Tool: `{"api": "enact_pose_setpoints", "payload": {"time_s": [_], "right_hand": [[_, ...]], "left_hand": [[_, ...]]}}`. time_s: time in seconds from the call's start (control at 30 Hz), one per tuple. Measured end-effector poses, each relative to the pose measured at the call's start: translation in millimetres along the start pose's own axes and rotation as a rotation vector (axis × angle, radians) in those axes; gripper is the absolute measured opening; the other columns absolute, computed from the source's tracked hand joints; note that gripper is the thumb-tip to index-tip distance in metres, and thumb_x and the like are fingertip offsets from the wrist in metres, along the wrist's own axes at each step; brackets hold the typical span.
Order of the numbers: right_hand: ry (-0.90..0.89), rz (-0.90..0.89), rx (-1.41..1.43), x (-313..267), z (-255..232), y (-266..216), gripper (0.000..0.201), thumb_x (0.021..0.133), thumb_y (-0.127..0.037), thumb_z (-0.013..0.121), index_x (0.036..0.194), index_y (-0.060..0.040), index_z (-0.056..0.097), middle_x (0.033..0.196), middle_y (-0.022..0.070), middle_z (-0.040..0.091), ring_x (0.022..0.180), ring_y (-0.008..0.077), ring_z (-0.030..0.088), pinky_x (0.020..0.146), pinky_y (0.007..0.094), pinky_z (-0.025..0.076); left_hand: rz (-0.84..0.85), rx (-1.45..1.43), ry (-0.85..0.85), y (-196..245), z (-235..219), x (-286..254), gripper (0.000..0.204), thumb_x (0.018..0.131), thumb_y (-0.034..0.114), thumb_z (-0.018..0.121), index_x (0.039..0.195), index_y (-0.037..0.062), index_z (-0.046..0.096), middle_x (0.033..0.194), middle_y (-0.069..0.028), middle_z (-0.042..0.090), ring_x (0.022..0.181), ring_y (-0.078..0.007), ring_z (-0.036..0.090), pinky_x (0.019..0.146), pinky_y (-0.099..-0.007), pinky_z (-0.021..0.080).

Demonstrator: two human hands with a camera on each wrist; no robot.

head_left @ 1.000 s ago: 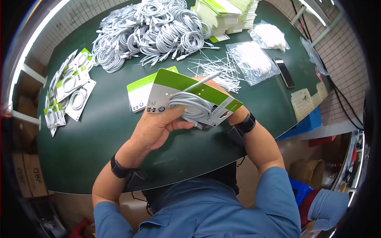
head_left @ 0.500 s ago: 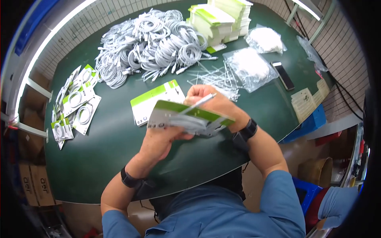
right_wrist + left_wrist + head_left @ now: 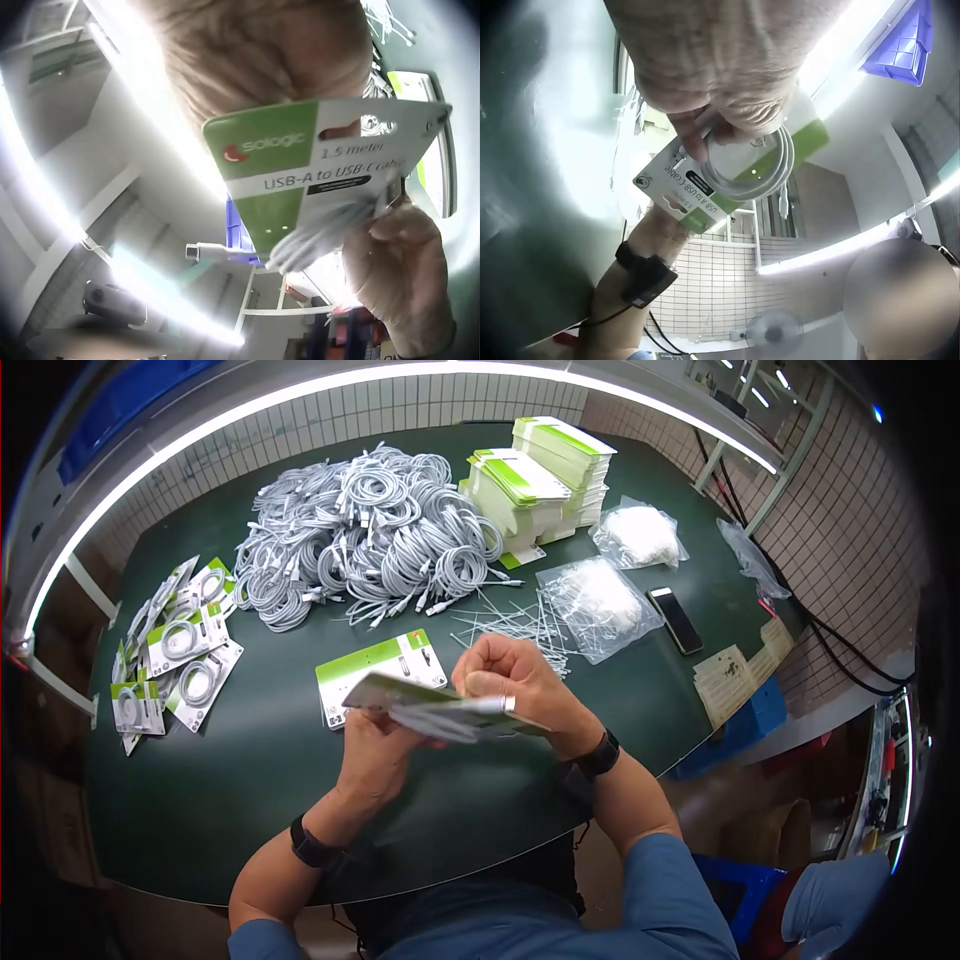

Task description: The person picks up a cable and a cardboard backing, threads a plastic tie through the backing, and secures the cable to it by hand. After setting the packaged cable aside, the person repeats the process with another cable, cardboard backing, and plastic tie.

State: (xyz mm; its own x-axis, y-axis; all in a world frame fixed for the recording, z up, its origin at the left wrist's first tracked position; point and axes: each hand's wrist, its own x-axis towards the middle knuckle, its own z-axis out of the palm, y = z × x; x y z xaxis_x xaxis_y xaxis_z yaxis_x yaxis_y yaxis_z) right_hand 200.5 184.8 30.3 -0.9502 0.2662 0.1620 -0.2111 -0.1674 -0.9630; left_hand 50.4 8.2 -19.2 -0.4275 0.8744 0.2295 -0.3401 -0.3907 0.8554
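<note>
My left hand (image 3: 372,762) grips a green-and-white USB cable card (image 3: 385,690), thumb over the coiled cable on its front. The card lies tilted, almost edge-on and blurred in the head view. In the left wrist view the grey coil (image 3: 786,159) lies against the printed face. One connector (image 3: 208,252) sticks out past the card's edge in the right wrist view. Behind the card, my right hand (image 3: 525,685) has its fingers curled, with thumb and forefinger close together; I cannot tell what lies between them.
A second card (image 3: 375,668) lies flat beyond my hands. Packed cable cards (image 3: 180,650) lie at the left. A heap of cables (image 3: 370,535), card stacks (image 3: 565,465), loose white cable ties (image 3: 515,628), bags of ties (image 3: 600,605) and a phone (image 3: 676,622) are farther back.
The card has tipped from facing the head camera to nearly edge-on. My right hand, mostly hidden behind it before, now shows above its far edge with fingers curled. The head view has tilted up.
</note>
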Motion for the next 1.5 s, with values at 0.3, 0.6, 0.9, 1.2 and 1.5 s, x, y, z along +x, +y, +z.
{"api": "enact_pose_setpoints", "payload": {"time_s": [0.3,0.6,0.9,1.2,1.5], "right_hand": [[0.212,-0.061,0.330,12.1,16.3,-3.7,0.016,0.104,-0.017,0.065,0.110,-0.0018,0.063,0.102,0.0055,0.071,0.087,0.0081,0.066,0.078,0.0232,0.054],[0.394,-0.171,-0.374,6.9,18.9,16.9,0.025,0.094,-0.011,0.077,0.112,-0.0026,0.062,0.095,0.0018,0.071,0.082,0.0057,0.066,0.072,0.0225,0.054],[0.346,-0.142,-0.472,5.3,21.5,10.4,0.027,0.089,-0.010,0.083,0.106,-0.0025,0.063,0.087,-0.0010,0.069,0.075,0.0039,0.063,0.066,0.0223,0.052],[0.160,-0.146,-0.688,4.0,28.3,7.9,0.030,0.083,-0.008,0.086,0.108,-0.0034,0.069,0.089,0.0021,0.072,0.076,0.0074,0.066,0.065,0.0230,0.053],[0.085,-0.554,-1.027,6.6,38.0,18.2,0.036,0.075,-0.008,0.089,0.108,-0.0107,0.077,0.093,0.0050,0.074,0.078,0.0193,0.068,0.066,0.0315,0.054]], "left_hand": [[-0.163,-0.092,0.214,26.9,8.8,-2.1,0.022,0.097,0.001,0.070,0.119,0.0057,0.069,0.112,-0.0060,0.074,0.096,-0.0151,0.073,0.079,-0.0273,0.062],[-0.187,-0.106,0.320,33.5,7.1,-9.1,0.036,0.096,0.005,0.073,0.130,0.0068,0.063,0.122,-0.0056,0.070,0.105,-0.0155,0.070,0.083,-0.0293,0.061],[0.609,1.588,0.189,102.1,-1.9,-5.5,0.061,0.084,0.014,0.083,0.138,0.0028,0.058,0.133,-0.0123,0.061,0.123,-0.0316,0.060,0.106,-0.0468,0.048],[0.367,1.711,-0.227,81.4,-10.3,-16.9,0.057,0.078,0.016,0.083,0.131,0.0037,0.063,0.102,-0.0122,0.064,0.094,-0.0330,0.065,0.088,-0.0434,0.051],[0.402,1.637,-0.194,62.5,-8.2,-27.4,0.048,0.078,0.008,0.079,0.124,0.0046,0.065,0.089,-0.0090,0.064,0.079,-0.0307,0.067,0.069,-0.0420,0.054]]}}
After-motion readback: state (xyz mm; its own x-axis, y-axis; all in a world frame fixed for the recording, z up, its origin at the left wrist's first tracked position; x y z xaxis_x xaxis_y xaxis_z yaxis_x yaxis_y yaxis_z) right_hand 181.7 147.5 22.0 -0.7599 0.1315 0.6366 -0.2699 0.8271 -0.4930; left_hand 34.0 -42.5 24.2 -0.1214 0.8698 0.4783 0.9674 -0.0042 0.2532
